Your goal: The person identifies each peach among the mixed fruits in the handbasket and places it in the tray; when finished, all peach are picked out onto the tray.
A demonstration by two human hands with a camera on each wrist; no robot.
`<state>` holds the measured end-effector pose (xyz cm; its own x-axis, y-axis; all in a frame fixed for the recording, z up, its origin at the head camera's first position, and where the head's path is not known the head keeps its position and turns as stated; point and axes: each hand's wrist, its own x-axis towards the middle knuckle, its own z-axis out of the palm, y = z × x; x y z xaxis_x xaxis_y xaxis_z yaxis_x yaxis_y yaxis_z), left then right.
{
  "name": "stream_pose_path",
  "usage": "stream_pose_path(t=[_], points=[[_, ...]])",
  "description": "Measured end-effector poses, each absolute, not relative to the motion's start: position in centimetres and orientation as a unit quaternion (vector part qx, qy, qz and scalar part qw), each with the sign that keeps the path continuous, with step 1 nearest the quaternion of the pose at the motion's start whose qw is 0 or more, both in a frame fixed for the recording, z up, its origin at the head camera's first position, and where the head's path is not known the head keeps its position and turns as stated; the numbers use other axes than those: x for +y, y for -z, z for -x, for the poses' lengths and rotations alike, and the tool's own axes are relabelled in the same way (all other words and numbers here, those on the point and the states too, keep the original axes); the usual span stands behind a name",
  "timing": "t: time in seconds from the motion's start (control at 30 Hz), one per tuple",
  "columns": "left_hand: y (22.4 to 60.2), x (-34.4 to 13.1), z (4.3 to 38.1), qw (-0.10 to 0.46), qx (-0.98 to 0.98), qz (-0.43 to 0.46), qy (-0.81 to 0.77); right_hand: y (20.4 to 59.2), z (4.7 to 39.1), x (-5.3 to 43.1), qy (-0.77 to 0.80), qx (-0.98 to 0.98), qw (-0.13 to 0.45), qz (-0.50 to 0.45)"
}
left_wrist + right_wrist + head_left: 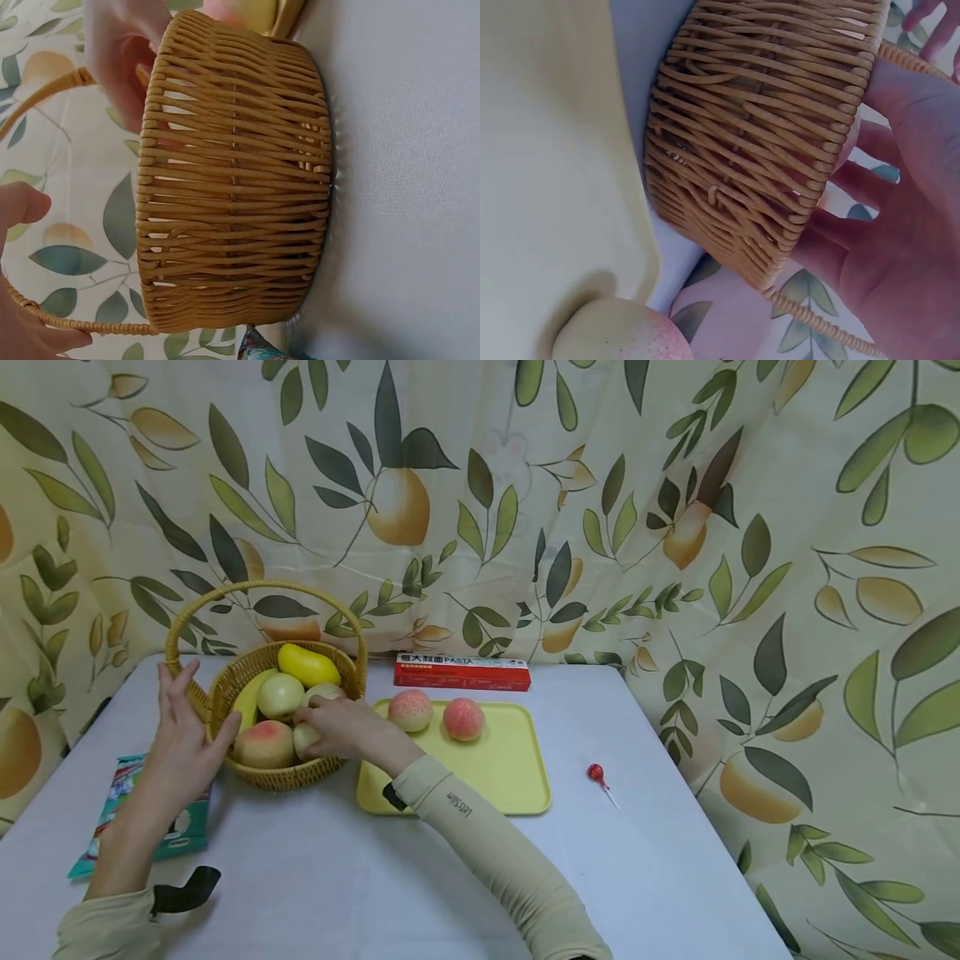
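A wicker basket (281,777) with a tall arched handle stands at the left of the table. Inside it are a yellow mango-like fruit (307,665), a banana (250,700), a pale green round fruit (281,696) and a large peach (264,745). My right hand (341,727) reaches over the rim, its fingers curled down around a pale peach (306,740) at the basket's right side. The fingertips are hidden behind the wicker (757,135). Beside the handle, my left hand (183,752) is raised with fingers spread, its fingertips overlapping the handle (176,643).
Right of the basket lies a yellow tray (502,777) bearing two pink peaches (463,719). A red pasta box (461,674) sits behind it, and a red lollipop (596,773) lies to the right. Under the left forearm is a teal snack bag (191,831).
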<state>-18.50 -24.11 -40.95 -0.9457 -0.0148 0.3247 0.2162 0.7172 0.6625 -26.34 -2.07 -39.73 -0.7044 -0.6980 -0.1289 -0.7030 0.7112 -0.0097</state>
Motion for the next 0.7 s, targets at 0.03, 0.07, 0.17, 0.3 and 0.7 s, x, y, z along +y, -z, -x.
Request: stream_pose_path(t=[0.03, 0.07, 0.17, 0.3, 0.7], points=[[41.0, -24.1, 18.5, 0.154, -0.915, 0.052, 0.37, 39.8, 26.3, -2.1, -0.018, 0.923, 0.063, 0.38], [41.0, -24.1, 18.4, 0.152, -0.916, 0.049, 0.369, 39.9, 26.3, -2.1, -0.016, 0.922, 0.065, 0.38], [41.0, -24.1, 18.3, 0.151, -0.917, 0.045, 0.366, 40.0, 26.2, -2.1, -0.008, 0.921, 0.07, 0.384], [41.0, -24.1, 18.2, 0.154, -0.918, 0.046, 0.363, 40.0, 26.1, -1.8, 0.004, 0.919, 0.06, 0.39], [40.6, -23.9, 18.5, 0.157, -0.921, 0.043, 0.354, 39.2, 26.1, -0.3, 0.11, 0.903, 0.034, 0.413]])
